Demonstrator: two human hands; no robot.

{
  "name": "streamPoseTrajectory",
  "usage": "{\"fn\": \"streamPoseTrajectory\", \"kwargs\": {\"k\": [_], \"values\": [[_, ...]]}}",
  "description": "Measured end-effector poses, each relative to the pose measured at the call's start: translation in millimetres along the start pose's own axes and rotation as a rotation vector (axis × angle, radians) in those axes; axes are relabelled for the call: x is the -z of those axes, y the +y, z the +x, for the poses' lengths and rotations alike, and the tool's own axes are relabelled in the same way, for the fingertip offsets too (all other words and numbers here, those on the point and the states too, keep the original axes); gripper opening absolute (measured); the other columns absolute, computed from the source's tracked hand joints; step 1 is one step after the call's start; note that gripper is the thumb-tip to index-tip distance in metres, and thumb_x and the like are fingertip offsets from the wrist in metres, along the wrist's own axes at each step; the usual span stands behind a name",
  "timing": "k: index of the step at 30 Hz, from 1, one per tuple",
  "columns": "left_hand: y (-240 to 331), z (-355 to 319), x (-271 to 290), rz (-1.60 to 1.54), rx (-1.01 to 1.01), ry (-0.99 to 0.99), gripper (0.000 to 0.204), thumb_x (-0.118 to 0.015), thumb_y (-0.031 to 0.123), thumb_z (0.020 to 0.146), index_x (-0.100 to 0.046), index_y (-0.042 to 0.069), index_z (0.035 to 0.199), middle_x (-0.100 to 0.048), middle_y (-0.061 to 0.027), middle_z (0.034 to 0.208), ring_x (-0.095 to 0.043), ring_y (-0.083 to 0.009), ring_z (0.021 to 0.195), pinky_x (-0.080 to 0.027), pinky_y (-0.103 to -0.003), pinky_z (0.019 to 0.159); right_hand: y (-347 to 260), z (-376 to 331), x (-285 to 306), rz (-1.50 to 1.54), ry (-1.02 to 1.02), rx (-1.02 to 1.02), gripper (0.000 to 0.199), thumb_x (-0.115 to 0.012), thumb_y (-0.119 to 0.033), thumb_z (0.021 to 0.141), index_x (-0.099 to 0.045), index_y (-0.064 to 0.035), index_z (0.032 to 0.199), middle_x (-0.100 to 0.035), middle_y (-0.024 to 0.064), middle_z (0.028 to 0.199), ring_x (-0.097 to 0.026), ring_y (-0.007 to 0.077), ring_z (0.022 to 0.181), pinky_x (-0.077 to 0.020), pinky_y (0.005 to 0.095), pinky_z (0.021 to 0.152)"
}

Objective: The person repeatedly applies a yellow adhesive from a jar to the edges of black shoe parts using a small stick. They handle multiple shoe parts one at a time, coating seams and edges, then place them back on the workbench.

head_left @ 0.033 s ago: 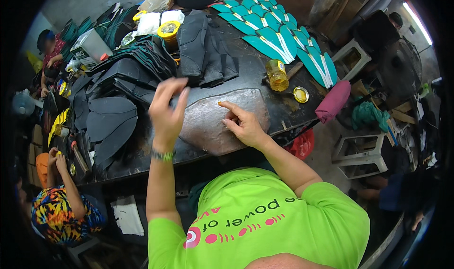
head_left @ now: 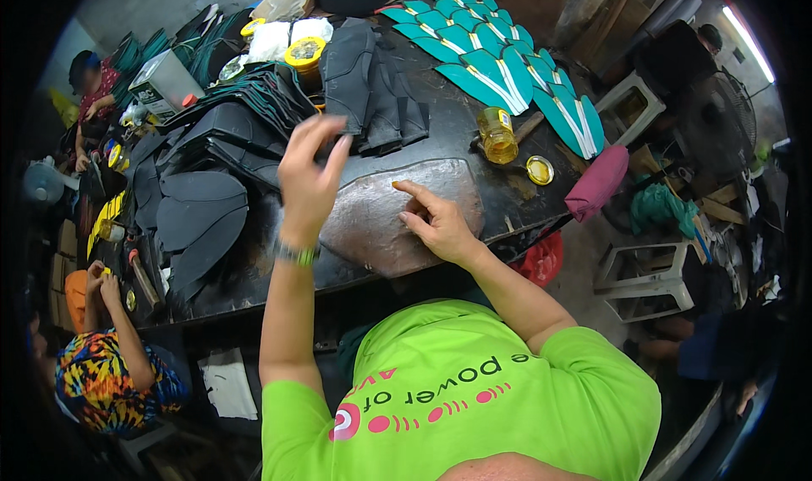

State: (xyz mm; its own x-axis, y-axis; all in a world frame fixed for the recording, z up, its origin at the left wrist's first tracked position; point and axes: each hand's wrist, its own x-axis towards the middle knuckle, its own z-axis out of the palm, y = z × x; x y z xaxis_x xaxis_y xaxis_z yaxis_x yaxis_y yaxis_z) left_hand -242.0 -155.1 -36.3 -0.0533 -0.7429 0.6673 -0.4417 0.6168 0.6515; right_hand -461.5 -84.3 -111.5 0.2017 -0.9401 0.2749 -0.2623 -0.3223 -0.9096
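Note:
My left hand [head_left: 309, 176] is raised above the near edge of the dark worktable [head_left: 406, 147], beside the black cut pieces. Its fingers are bent and slightly blurred, the thumb stands apart, and I see nothing in it. Over the flat brown slab [head_left: 372, 214] is my right hand [head_left: 438, 225], index finger stretched out and thumb apart from it. A yellowish smear shows on that fingertip. The slab's surface is shiny and bare. A stack of black shaped pieces [head_left: 348, 71] lies just beyond my left hand, and fanned black pieces [head_left: 203, 210] lie to its left.
Right of the slab are a glass jar of amber glue [head_left: 497, 138] and its lid [head_left: 539, 170]. Green pieces with white strips [head_left: 482, 71] lie overlapped beyond. A maroon roll [head_left: 596, 183] juts at the table's right corner. Another person [head_left: 118, 371] works at the lower left.
My left hand has shifted slightly right and away from me. My right hand stays in nearly the same place over the slab.

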Motion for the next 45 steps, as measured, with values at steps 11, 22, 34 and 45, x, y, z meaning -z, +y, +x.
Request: {"fn": "streamPoseTrajectory", "kwargs": {"k": [11,22,34,45], "values": [[-81.5,75.2,-76.4,0.577,0.451,-0.074,0.099,-0.093,0.029,0.066,-0.040,0.000,0.145,-0.051,-0.0245,0.133,-0.053,-0.0409,0.125,-0.046,-0.043,0.106,3.3,-4.9,-0.2,0.033,0.014,0.011,0.048,-0.067,-0.012,0.091,-0.058,-0.0115,0.138,-0.064,0.0062,0.078,-0.059,0.0151,0.066,-0.0500,0.0307,0.066],[-91.0,61.4,-79.6,0.485,0.260,0.024,0.066,-0.091,0.021,0.069,-0.060,0.007,0.126,-0.067,-0.0119,0.111,-0.064,-0.0308,0.107,-0.051,-0.041,0.094,0.9,-4.7,-0.3,-0.011,0.021,0.047,0.047,-0.067,-0.014,0.090,-0.059,-0.0123,0.136,-0.063,0.0065,0.076,-0.061,0.0196,0.064,-0.0502,0.0334,0.064],[-0.8,6.0,-41.9,-0.507,0.100,0.246,0.026,-0.075,0.006,0.090,-0.063,-0.004,0.112,-0.067,-0.0051,0.105,-0.060,-0.0108,0.094,-0.049,-0.025,0.085,-28.1,-14.6,79.9,-0.181,0.144,0.086,0.028,-0.069,-0.008,0.090,-0.071,-0.0047,0.118,-0.066,0.0073,0.090,-0.060,0.0125,0.079,-0.0478,0.0270,0.072],[64.4,-131.0,-33.6,-0.627,0.668,-0.217,0.058,-0.068,-0.002,0.087,-0.052,0.000,0.142,-0.058,-0.0062,0.132,-0.056,-0.0129,0.112,-0.043,-0.027,0.101,-5.6,2.6,125.2,-0.962,0.015,-0.315,0.062,-0.062,-0.016,0.083,-0.045,0.0017,0.140,-0.070,0.0266,0.085,-0.069,0.0448,0.083,-0.0533,0.0547,0.078]]}}
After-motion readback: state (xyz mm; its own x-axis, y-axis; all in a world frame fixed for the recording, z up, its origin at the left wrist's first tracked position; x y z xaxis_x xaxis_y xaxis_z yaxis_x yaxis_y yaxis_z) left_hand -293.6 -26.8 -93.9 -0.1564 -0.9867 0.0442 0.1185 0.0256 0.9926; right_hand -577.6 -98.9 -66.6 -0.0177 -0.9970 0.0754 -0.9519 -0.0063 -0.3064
